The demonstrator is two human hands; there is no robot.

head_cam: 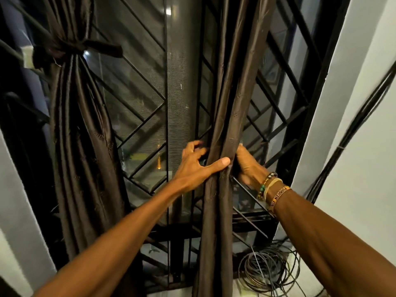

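The brown curtain (227, 116) hung bunched between the hands. The left hand (194, 161) gripped it, thumb across the front, and the right hand (246, 166) clasped its other side. A tied curtain (72, 116) hung well left of them.

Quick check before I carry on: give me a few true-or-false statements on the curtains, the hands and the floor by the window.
1. The left hand and the right hand both have a grip on the right curtain. True.
2. The left curtain hangs loose and untied. False: a tie band cinches it near the top.
3. A coil of cable lies on the floor below the right forearm. True.
4. The bracelets sit on the left wrist. False: they are on the right wrist.
5. The grille behind the curtains has diagonal bars. True.
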